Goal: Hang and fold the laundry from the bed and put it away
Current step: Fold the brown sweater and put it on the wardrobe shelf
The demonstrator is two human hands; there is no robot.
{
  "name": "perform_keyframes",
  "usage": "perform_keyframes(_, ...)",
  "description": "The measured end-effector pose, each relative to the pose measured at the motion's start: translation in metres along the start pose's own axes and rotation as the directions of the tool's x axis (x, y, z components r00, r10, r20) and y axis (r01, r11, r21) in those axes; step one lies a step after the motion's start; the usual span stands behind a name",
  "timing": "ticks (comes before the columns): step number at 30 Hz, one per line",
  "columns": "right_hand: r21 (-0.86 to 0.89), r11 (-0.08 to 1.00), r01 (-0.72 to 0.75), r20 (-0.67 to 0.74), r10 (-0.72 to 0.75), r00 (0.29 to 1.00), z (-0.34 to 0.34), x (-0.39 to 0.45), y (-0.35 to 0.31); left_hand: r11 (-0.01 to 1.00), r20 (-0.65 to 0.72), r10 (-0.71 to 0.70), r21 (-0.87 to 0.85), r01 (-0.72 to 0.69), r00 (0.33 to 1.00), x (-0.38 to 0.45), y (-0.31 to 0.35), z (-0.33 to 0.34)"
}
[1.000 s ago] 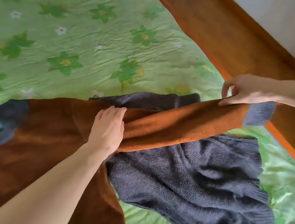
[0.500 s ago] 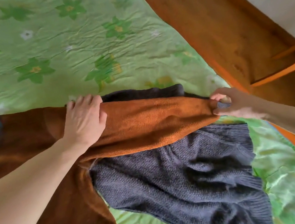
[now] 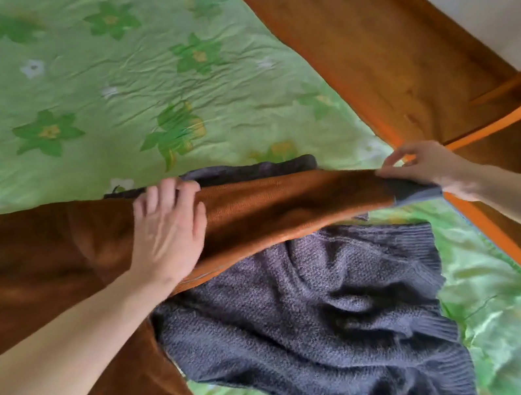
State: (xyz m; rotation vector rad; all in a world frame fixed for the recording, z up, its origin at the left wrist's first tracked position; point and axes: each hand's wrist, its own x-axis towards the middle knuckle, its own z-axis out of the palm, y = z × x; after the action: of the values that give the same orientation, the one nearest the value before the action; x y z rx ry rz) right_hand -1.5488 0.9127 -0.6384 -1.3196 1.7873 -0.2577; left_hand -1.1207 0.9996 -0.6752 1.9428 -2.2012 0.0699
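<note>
Pinching the cuff point(image 3: 418, 190), the right hand point(image 3: 426, 166) stretches the sleeve point(image 3: 291, 206) toward three o'clock; left hand point(image 3: 168, 233) lies flat, fingers straight, at nine.

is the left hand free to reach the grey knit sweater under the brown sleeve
Probably yes: the grey knit sweater lies uncovered just below the left hand, but that hand is pressing flat on the brown sleeve, so it must let go first.

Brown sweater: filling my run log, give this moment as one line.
left hand flat on brown sweater | right hand pinches cuff | grey sweater beneath
</note>
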Motion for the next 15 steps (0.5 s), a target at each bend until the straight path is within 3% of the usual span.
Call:
perform_keyframes(3, 0.358, 0.881, -0.308, 0.159, 0.268, 0.95, 0.007, -0.004, 0.02, 0.994, 0.033, 0.096, 0.044, -0.098, 0.995, -0.022, 0.015, 0.006)
perform_keyframes(5, 0.434, 0.815, -0.384, 0.215, 0.32, 0.923, 0.015, -0.005, 0.034, 0.999, 0.101, 0.02, 0.044, -0.024, 0.995, -0.034, 0.022, 0.012)
perform_keyframes(9, 0.574, 0.785, -0.232, 0.019, 0.27, 0.963, 0.026, -0.01, 0.047, 0.993, 0.202, -0.108, -0.017, 0.113, 0.973, -0.042, 0.023, 0.019)
perform_keyframes(12, 0.539, 0.83, -0.141, -0.187, 0.282, 0.941, 0.023, -0.018, 0.059, 0.993, 0.29, -0.084, -0.051, 0.103, 0.953, -0.042, 0.012, 0.02)
perform_keyframes(15, 0.47, 0.866, -0.171, -0.224, 0.304, 0.926, 0.03, -0.029, 0.058, 0.993, 0.437, -0.007, -0.1, 0.056, 0.899, -0.042, 0.0, 0.021)
